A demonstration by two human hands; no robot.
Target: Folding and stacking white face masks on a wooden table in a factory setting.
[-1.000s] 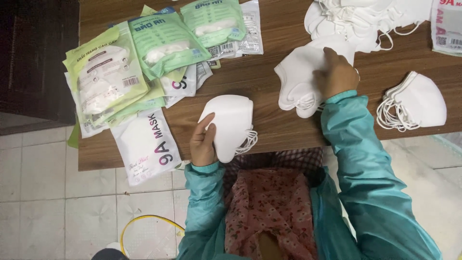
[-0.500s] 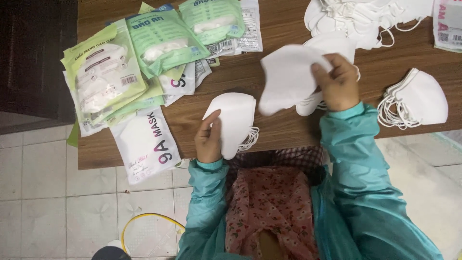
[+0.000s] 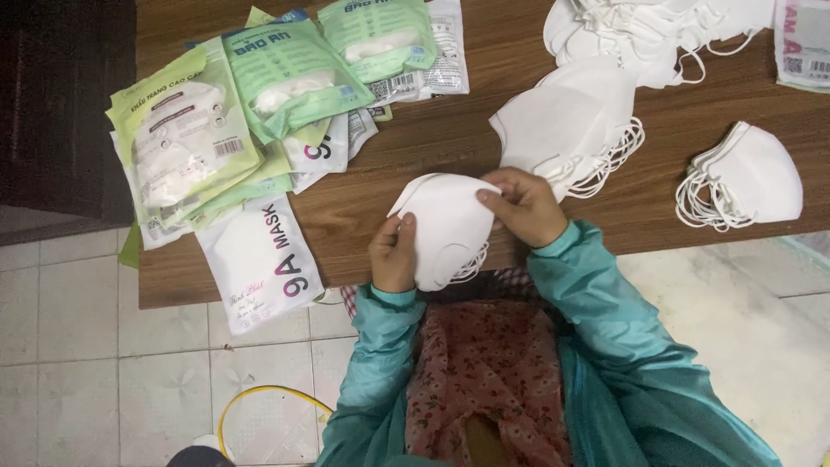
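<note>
White folded masks (image 3: 445,227) gripped by left hand (image 3: 393,253) and right hand (image 3: 523,206); mask stack (image 3: 566,125) just behind, packets (image 3: 233,112) left on wooden table (image 3: 432,138).

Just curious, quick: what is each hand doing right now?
Left hand: closed on the white mask stack.
Right hand: fingers pinching the same stack's top edge.

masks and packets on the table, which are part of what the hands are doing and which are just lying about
In hand: white masks, held by left hand and right hand; mask stack.

Lying about: green packets, white packet, small mask pile, yellow hose.
</note>
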